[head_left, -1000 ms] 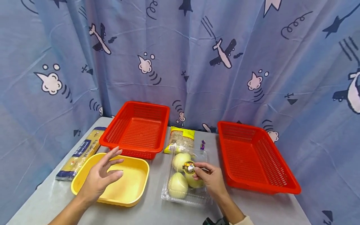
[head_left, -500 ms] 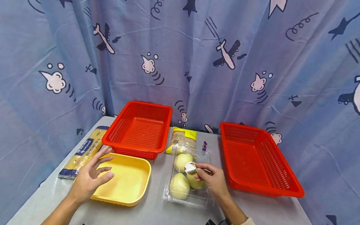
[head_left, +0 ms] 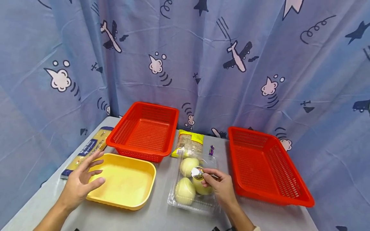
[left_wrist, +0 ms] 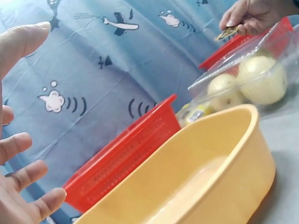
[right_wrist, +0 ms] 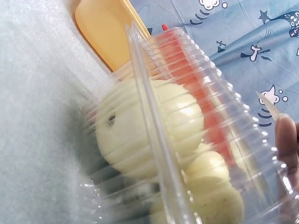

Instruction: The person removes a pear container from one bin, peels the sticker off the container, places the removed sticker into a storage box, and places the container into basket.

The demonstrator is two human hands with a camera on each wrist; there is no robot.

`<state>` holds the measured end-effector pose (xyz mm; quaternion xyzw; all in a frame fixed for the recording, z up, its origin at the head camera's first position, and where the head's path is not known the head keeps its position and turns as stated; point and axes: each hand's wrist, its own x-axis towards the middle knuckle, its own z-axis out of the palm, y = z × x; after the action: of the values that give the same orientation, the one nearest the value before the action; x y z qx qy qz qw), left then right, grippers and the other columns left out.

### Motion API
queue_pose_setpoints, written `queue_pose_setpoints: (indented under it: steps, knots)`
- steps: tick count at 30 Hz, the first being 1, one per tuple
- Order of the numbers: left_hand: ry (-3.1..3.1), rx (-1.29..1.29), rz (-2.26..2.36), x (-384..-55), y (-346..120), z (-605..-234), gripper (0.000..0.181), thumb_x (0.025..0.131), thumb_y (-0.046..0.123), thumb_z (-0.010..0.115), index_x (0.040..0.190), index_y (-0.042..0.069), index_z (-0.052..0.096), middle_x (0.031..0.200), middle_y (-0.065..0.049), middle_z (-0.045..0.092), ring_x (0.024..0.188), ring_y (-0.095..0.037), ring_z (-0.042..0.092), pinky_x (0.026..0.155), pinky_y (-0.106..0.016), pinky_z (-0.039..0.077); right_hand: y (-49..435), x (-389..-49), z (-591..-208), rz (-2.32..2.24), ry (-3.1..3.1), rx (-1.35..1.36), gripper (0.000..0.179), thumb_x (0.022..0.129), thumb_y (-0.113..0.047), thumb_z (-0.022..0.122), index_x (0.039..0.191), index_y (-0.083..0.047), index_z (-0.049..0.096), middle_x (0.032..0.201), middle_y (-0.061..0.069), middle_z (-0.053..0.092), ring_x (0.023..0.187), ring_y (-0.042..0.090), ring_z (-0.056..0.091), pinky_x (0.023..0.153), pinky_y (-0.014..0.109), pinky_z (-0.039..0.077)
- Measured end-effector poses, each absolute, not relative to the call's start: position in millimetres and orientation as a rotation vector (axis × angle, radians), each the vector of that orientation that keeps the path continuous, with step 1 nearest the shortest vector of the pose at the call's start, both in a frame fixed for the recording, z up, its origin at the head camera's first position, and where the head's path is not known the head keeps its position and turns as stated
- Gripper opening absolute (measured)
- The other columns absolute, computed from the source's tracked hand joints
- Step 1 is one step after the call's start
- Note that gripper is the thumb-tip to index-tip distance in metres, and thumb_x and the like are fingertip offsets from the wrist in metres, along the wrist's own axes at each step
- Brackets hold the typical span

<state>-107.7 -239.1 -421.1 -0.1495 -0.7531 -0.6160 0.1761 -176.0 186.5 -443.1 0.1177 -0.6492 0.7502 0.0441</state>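
My right hand [head_left: 221,184] pinches a round black-and-gold sticker [head_left: 198,173] between thumb and fingertips, over the lid of a clear plastic clamshell box [head_left: 185,208]. In the left wrist view the sticker [left_wrist: 227,33] hangs from the fingers above the box. Three pale yellow-green round fruits [head_left: 185,191] lie inside the box, and the right wrist view shows them [right_wrist: 140,130] through its ribbed side. My left hand [head_left: 79,184] is held in the air by the left rim of a yellow plastic basin [head_left: 127,183], fingers spread and holding nothing.
Behind the basin stands a red basket [head_left: 147,134]; another red basket [head_left: 263,163] is at the right. A yellow bag [head_left: 189,141] and a purple-wrapped candy [head_left: 212,150] lie behind the box. At the far left is a long pasta packet [head_left: 89,149]. A patterned curtain [head_left: 185,64] hangs behind.
My left hand has drifted left, away from the middle of the basin. The right hand keeps hold of the sticker, whose tilt and shine have changed. The head view has shifted slightly.
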Motion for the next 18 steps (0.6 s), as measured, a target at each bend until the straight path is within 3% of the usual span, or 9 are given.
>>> queue_pose_setpoints:
  steps: [5, 11, 14, 18]
  knots:
    - [-2.214, -0.317, -1.622, -103, -245, -425, 0.079, 0.082, -0.01, 0.069, 0.15, 0.01, 0.034, 0.142, -0.002, 0.043, 0.12, -0.01, 0.042, 0.089, -0.015, 0.041, 187, -176, -444, 2.302, -1.968, 0.362, 0.027, 0.083, 0.011, 0.067, 0.105, 0.026, 0.058, 0.088, 0.022, 0.066, 0.061, 0.018, 0.064, 0.059, 0.029, 0.056]
    - [-2.188, -0.335, -1.534, -103, -254, -435, 0.083, 0.076, -0.014, 0.071, 0.149, 0.006, 0.036, 0.14, 0.001, 0.045, 0.119, -0.011, 0.04, 0.09, -0.017, 0.036, 188, -175, -444, 2.299, -1.941, 0.359, 0.027, 0.083, 0.013, 0.065, 0.104, 0.027, 0.056, 0.086, 0.019, 0.067, 0.06, 0.017, 0.063, 0.058, 0.03, 0.056]
    - [-2.219, -0.275, -1.489, -102, -258, -439, 0.084, 0.077, -0.009, 0.074, 0.149, 0.009, 0.037, 0.14, 0.007, 0.045, 0.12, -0.008, 0.037, 0.089, -0.016, 0.034, 188, -176, -444, 2.297, -1.936, 0.365, 0.027, 0.083, 0.013, 0.066, 0.104, 0.027, 0.056, 0.087, 0.019, 0.067, 0.061, 0.017, 0.063, 0.058, 0.03, 0.056]
    - [-2.303, -0.157, -1.426, -97, -266, -445, 0.083, 0.08, 0.001, 0.077, 0.15, 0.017, 0.037, 0.143, 0.007, 0.043, 0.117, -0.008, 0.039, 0.086, -0.014, 0.035, 186, -177, -445, 2.295, -1.947, 0.363, 0.027, 0.083, 0.013, 0.066, 0.104, 0.027, 0.056, 0.088, 0.018, 0.067, 0.061, 0.017, 0.064, 0.059, 0.029, 0.056]
